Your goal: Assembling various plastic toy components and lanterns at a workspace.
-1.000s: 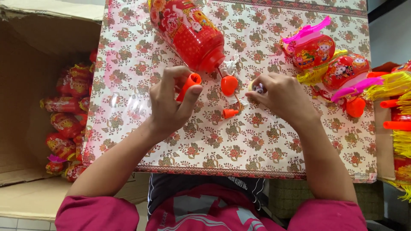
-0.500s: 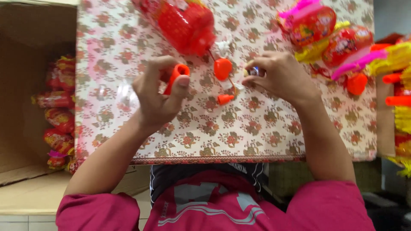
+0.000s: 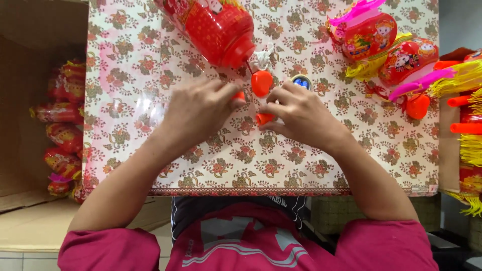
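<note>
Floral-patterned paper covers the desk (image 3: pixel 150 165), which fills the centre of the frame; an open cardboard box (image 3: pixel 30 100) stands at the left edge and holds a stack of red wrapped lanterns (image 3: pixel 63 125).

We see both hands at mid-frame, just beside each other. Our left hand (image 3: pixel 198 113) is curled palm-down, fingers closed around a small orange piece (image 3: pixel 239 96) of which only the tip shows at the fingertips. Our right hand (image 3: pixel 301 115) is also curled; its thumb and forefinger pinch a small orange cone-shaped cap (image 3: pixel 264 119) against the desk.

Directly above the two hands lies an orange heart-shaped pendant (image 3: pixel 261 83), attached by a short string to the bottom of a large red lantern (image 3: pixel 216 27) at the upper centre of the frame. A small round blue-and-silver part (image 3: pixel 301 82) rests on the desk just above the right hand's knuckles.

At the upper right lie two more red lanterns (image 3: pixel 386 47) with pink and yellow trim, and another orange heart pendant (image 3: pixel 417 106). Yellow tassels (image 3: pixel 467 80) and orange sticks occupy the right edge.
</note>
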